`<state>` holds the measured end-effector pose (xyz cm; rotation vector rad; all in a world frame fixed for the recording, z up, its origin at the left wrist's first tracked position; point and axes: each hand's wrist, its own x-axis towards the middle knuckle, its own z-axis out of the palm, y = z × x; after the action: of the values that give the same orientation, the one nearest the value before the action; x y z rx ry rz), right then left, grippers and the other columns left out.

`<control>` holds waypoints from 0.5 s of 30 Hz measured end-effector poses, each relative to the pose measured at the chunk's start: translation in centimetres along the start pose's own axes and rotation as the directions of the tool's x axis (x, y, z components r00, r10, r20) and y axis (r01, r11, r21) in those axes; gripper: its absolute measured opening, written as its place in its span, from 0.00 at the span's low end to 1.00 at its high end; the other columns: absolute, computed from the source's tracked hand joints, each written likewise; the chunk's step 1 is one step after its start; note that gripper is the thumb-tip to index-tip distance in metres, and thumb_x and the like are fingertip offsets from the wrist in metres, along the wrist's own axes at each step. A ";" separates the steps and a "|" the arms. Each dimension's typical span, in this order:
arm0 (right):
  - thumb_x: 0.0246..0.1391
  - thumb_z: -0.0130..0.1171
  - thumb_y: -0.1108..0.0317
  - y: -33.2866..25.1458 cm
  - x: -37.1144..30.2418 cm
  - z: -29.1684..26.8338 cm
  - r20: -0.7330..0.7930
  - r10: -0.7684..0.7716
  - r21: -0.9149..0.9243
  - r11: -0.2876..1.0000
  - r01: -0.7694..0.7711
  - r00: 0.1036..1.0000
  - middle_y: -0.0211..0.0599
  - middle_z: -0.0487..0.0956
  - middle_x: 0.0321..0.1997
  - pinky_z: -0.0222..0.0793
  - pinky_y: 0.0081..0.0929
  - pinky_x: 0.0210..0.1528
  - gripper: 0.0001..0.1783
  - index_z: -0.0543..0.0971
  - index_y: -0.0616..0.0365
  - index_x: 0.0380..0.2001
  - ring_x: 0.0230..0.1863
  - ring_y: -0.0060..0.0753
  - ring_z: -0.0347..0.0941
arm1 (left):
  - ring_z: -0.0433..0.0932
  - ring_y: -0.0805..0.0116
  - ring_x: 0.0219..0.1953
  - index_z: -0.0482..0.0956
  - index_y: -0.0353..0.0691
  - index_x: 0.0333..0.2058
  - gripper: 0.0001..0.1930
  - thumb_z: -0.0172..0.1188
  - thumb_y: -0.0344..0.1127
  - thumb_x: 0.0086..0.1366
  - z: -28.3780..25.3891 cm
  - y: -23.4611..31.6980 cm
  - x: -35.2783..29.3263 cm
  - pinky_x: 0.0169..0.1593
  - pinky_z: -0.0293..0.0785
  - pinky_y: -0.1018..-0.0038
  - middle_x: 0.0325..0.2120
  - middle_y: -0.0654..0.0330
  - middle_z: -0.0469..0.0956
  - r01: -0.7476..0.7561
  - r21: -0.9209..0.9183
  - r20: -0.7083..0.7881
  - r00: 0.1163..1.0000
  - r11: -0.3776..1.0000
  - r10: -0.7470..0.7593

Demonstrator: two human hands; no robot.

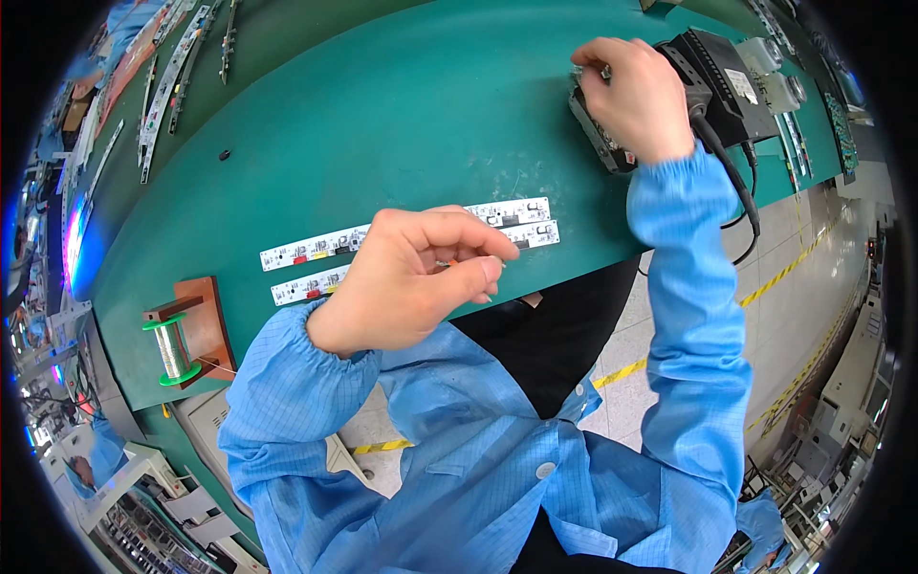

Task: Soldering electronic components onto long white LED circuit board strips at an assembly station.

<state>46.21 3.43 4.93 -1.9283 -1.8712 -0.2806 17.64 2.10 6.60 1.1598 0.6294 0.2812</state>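
Observation:
My left hand (411,277) is over two long, narrow white circuit boards on the green mat, its thumb and fingertips closed together. What sits in that pinch is too small to make out. The far board (316,247) and the near board (306,287) lie side by side with small red, yellow and black parts on them; my hand hides their middles. At the upper right, my right hand (643,100) is bent over a dark metal-edged holder (601,139), fingers curled and closed at its far end. Whatever those fingers grip is hidden.
A spool of solder wire (172,349) sits on a brown stand (206,325) at the left. Beyond my right hand are a black boxy unit (732,91) with cables and clear jars (784,93). More board strips (172,86) lie far left. A small black piece (225,154) rests on the mat.

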 end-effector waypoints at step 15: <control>0.44 0.70 0.72 -4.3 -9.5 -2.9 0.053 -0.036 0.437 0.900 0.009 0.998 0.40 0.81 0.33 0.75 0.35 0.38 0.11 0.83 0.58 0.35 0.36 0.44 0.78 | 0.80 0.66 0.42 0.83 0.26 0.43 0.12 0.60 0.14 0.60 -3.4 -0.3 -1.3 0.47 0.82 0.72 0.43 0.53 0.78 -0.198 0.059 -0.128 0.971 0.978 0.204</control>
<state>41.82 -6.46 4.04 -1.6210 -1.8045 0.1838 14.56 3.90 5.88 1.2586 0.6383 0.5230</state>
